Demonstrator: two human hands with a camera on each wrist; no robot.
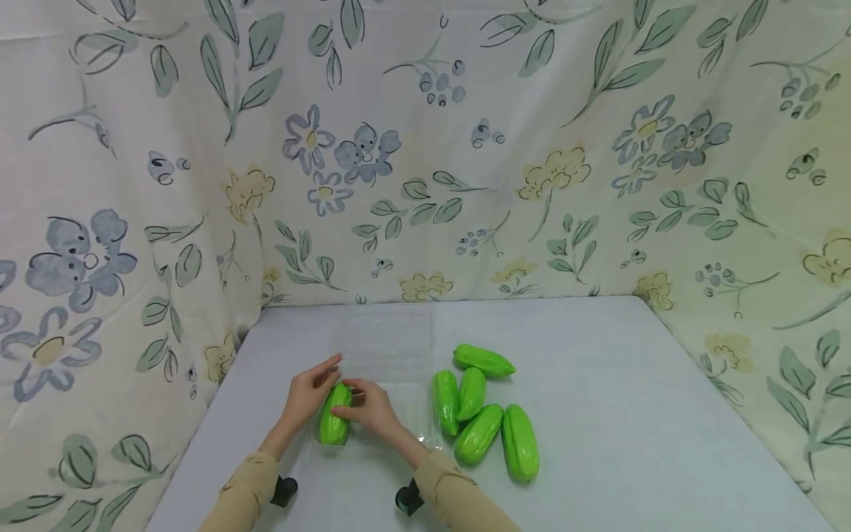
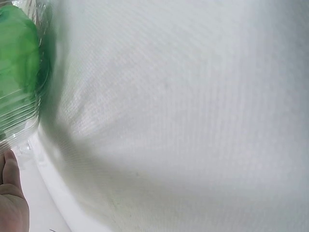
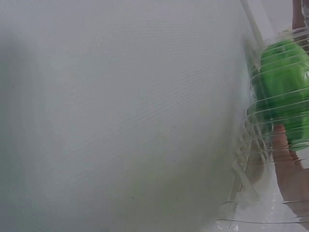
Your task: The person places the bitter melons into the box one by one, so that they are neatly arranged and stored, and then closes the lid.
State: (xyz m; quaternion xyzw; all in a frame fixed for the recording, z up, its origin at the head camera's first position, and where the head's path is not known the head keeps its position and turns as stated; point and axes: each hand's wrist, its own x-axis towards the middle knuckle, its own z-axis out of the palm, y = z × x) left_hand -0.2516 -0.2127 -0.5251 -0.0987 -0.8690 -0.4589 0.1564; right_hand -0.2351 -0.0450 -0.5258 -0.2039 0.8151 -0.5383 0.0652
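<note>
A glossy green gourd-like vegetable point(image 1: 335, 423) lies lengthwise at the left end of a clear plastic clamshell box point(image 1: 414, 406). My right hand point(image 1: 377, 411) pinches this vegetable, with the thumb across its top and the fingers at its far end. On the left, my left hand point(image 1: 307, 397) stays beside the vegetable's far end, fingers extended; whether it touches the vegetable is unclear. Through the ribbed clear wall, the left wrist view shows the green vegetable point(image 2: 18, 55) and part of the left hand point(image 2: 12, 198) by the box edge. The right wrist view shows the vegetable point(image 3: 285, 82) behind clear ribs.
Several more green vegetables point(image 1: 521, 443) lie loose on the white table point(image 1: 618, 414), right of the box. The box's clear lid point(image 1: 388, 336) lies folded back behind it. Floral cloth point(image 1: 425, 162) hangs behind the table and at both sides.
</note>
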